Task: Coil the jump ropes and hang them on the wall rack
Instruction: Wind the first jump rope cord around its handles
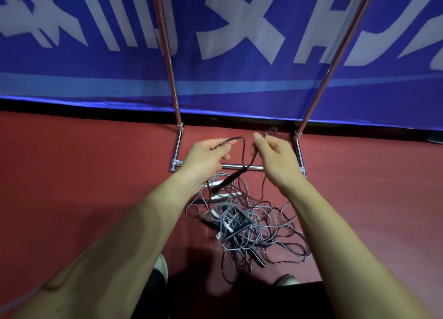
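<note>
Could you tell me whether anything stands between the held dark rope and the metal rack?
No object sits between the dark rope and the rack, but its lower part trails into the tangle on the floor; the hanging rail is out of view.

rack poles point(171, 78) cropped above; rope loop point(271, 130) blurred

Dark jump rope point(243, 150) pinched by left hand point(206, 154) & right hand point(272, 154), held above tangled rope pile point(242, 220) on red floor point(84, 165), w/ chrome rack point(176, 117) behind.
</note>
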### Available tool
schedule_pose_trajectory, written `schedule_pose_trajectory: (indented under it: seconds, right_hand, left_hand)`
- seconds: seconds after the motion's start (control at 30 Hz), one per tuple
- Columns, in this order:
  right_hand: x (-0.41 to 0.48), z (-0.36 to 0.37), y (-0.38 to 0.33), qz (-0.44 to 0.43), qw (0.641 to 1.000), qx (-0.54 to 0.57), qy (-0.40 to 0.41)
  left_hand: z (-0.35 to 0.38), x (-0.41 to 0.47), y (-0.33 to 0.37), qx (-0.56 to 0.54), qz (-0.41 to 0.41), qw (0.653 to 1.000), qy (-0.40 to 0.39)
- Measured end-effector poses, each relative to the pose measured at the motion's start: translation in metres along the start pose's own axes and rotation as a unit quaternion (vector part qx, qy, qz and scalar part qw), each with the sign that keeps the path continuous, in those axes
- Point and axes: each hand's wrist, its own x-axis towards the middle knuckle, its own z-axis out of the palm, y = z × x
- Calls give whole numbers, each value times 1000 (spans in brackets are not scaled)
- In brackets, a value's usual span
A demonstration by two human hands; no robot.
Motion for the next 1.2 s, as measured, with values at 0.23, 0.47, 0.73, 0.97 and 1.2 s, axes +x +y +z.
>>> schedule_pose_trajectory:
  seconds: [0.23,0.47,0.73,0.97,1.2]
  right_hand:
    - [-11,-6,-18,3,971,134,-196]
    - [-27,11,-11,-14,947,-14,-321]
    - [-5,2,-9,-5,989,132,-64]
    - [-4,-9,-3,29,977,119,-173]
    - [-14,4,10,20,968,-38,-247]
  left_hand:
    - [-4,-2,23,-213,-41,973,-74]
    - [-13,-2,37,-407,-29,908,-93]
    - [-15,-4,0,180,-24,959,-219]
    - [-12,3,2,141,45,987,-64]
    - [-15,-3,30,-263,13,963,-51]
